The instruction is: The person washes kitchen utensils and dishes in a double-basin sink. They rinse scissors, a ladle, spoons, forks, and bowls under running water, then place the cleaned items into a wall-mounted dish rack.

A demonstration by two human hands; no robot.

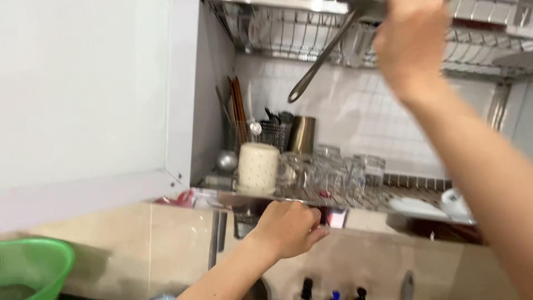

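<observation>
Fingers of the left hand curl around the front edge of the lower rack shelf, pressed together and gripping the metal lip near its left half, with the forearm rising from the bottom of the head view and the wrist bent slightly back. Up at the top edge, the right hand reaches into the upper wire rack, its arm stretching diagonally from the lower right corner; motion blur hides its fingers, so I cannot tell whether they are spread or closed, though the hand sits right at the head of a long metal ladle whose handle slants down to the left from the upper rack. On the lower rack shelf, a cream dotted cup stands upside down near the left end, just above the left hand, with clear glasses beside it and a utensil holder with chopsticks behind. A green basket sits at the lower left corner.
</observation>
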